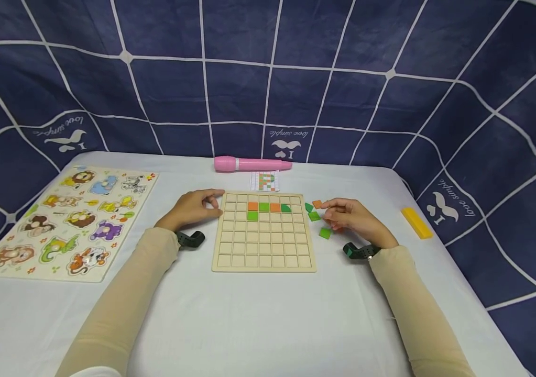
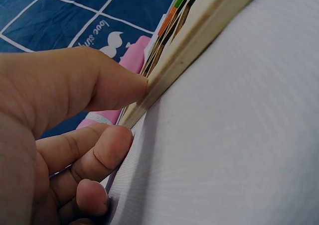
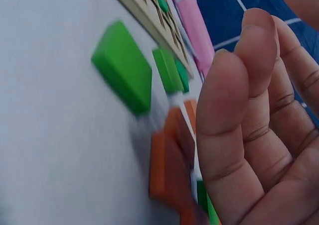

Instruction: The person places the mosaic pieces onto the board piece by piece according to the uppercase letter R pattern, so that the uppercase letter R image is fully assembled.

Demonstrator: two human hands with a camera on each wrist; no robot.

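Observation:
A wooden grid board (image 1: 264, 264) lies in the middle, with orange and green square tiles and a dark green rounded tile (image 1: 286, 208) in its upper cells. The thumb of my left hand (image 1: 192, 209) touches the board's left edge, and the index finger reaches its far left corner. Off the right edge lie loose tiles: green (image 1: 325, 233), dark green (image 1: 309, 207) and orange (image 1: 317, 204). My right hand (image 1: 354, 220) hovers over them with loosely bent fingers and nothing visible in them. Below those fingers are orange tiles (image 3: 169, 165), partly hidden in the head view.
Behind the board lie a small pattern card (image 1: 265, 181) and a pink microphone-shaped object (image 1: 252, 164). An animal puzzle board (image 1: 60, 225) is on the left. A yellow bar (image 1: 416, 223) lies at the far right. Dark blue checked cloth (image 1: 239, 94) hangs around the table.

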